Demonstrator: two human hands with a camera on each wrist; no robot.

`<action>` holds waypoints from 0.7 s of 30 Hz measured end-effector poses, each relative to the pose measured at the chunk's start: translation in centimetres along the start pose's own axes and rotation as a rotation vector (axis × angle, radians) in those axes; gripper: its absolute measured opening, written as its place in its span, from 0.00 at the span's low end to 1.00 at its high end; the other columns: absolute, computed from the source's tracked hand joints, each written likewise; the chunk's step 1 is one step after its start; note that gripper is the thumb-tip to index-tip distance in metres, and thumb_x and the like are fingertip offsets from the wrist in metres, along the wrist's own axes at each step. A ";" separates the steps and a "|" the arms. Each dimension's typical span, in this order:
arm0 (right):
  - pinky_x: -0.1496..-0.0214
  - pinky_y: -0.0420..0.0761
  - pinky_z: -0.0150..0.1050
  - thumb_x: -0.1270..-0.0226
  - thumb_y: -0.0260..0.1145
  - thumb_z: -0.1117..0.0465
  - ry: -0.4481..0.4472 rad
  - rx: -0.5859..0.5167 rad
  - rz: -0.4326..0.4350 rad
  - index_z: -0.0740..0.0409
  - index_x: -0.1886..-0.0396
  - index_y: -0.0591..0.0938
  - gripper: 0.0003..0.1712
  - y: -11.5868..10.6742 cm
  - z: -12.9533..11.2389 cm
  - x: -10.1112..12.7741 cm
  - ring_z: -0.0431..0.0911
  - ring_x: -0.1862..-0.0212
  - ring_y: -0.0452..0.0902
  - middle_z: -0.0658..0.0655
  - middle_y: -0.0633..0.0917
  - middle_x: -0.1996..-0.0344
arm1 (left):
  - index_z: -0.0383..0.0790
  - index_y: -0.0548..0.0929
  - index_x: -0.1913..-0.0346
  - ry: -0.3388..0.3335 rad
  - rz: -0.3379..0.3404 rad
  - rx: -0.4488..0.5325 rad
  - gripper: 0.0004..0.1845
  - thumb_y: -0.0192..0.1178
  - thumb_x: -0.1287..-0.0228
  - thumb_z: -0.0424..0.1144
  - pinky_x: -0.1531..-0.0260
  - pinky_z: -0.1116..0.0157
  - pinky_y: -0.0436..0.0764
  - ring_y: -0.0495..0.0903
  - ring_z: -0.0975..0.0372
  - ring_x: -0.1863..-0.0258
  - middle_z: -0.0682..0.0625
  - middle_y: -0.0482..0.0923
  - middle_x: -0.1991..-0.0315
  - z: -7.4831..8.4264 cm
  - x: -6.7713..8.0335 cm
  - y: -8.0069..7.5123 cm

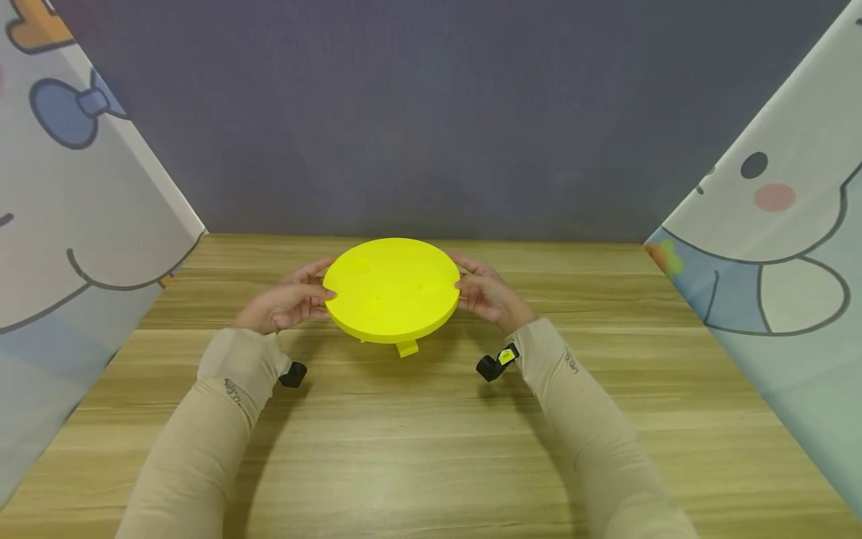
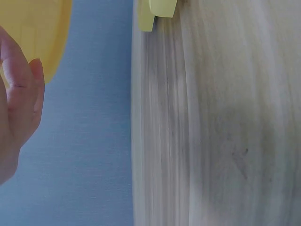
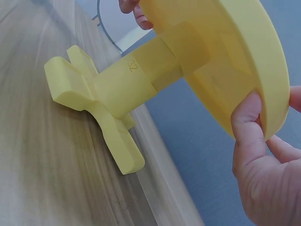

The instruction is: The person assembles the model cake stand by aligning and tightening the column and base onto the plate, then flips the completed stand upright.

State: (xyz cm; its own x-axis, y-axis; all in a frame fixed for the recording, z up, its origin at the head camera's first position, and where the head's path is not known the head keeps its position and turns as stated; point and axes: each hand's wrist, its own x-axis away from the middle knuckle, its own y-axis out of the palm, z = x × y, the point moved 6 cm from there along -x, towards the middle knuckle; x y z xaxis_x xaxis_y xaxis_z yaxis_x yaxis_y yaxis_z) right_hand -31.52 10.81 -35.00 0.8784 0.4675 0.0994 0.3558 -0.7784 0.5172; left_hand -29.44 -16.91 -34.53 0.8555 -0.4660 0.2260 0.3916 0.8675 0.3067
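A yellow round-topped pedestal stool (image 1: 393,290) is held between both hands over the wooden table, toward its back. My left hand (image 1: 291,301) grips the left rim, thumb at the upper edge and fingers beneath. On the opposite rim my right hand (image 1: 490,296) does the same. In the right wrist view a thick column (image 3: 129,75) marked 32 joins the round top (image 3: 221,70) to splayed feet (image 3: 120,143). Whether the feet touch the wood I cannot tell. Only part of the top and the tips of the feet (image 2: 162,7) show in the left wrist view.
The wood-grain table (image 1: 404,457) extends to a dark grey wall (image 1: 417,120) close behind the stool. Cartoon-printed panels stand on the left (image 1: 87,209) and right (image 1: 795,314). Black wrist devices (image 1: 292,374) hang under the sleeves.
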 end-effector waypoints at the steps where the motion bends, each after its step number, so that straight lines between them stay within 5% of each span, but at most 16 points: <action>1: 0.72 0.83 0.36 0.37 0.39 0.82 0.002 -0.001 0.005 0.64 0.25 0.49 0.39 -0.1 0.1 0.0 0.45 0.69 0.83 0.56 0.85 0.65 | 0.43 0.35 0.23 -0.004 0.004 -0.004 0.44 0.46 0.34 0.19 0.67 0.63 0.84 0.83 0.62 0.73 0.46 0.74 0.60 -0.1 0.0 -0.1; 17: 0.74 0.83 0.36 0.36 0.39 0.82 0.016 0.001 0.013 0.63 0.24 0.50 0.39 -0.7 1.4 -0.1 0.45 0.71 0.82 0.56 0.83 0.64 | 0.43 0.37 0.23 -0.016 0.060 -0.079 0.44 0.48 0.34 0.19 0.66 0.63 0.84 0.82 0.64 0.72 0.43 0.64 0.51 -0.8 0.3 -0.4; 21: 0.72 0.84 0.37 0.33 0.42 0.79 0.045 0.092 -0.009 0.59 0.24 0.50 0.38 -0.8 1.1 0.2 0.45 0.67 0.83 0.57 0.82 0.59 | 0.42 0.38 0.23 -0.005 0.059 -0.143 0.43 0.49 0.34 0.22 0.62 0.61 0.84 0.82 0.63 0.69 0.42 0.65 0.50 -0.8 0.3 -0.4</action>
State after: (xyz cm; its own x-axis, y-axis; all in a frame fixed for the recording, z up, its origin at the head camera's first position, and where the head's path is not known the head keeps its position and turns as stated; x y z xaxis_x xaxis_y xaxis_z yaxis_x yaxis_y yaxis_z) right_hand -31.29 11.02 -36.29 0.8606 0.4911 0.1347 0.3930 -0.8087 0.4378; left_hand -29.06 -17.28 -35.31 0.8769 -0.4140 0.2442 0.3851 0.9092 0.1585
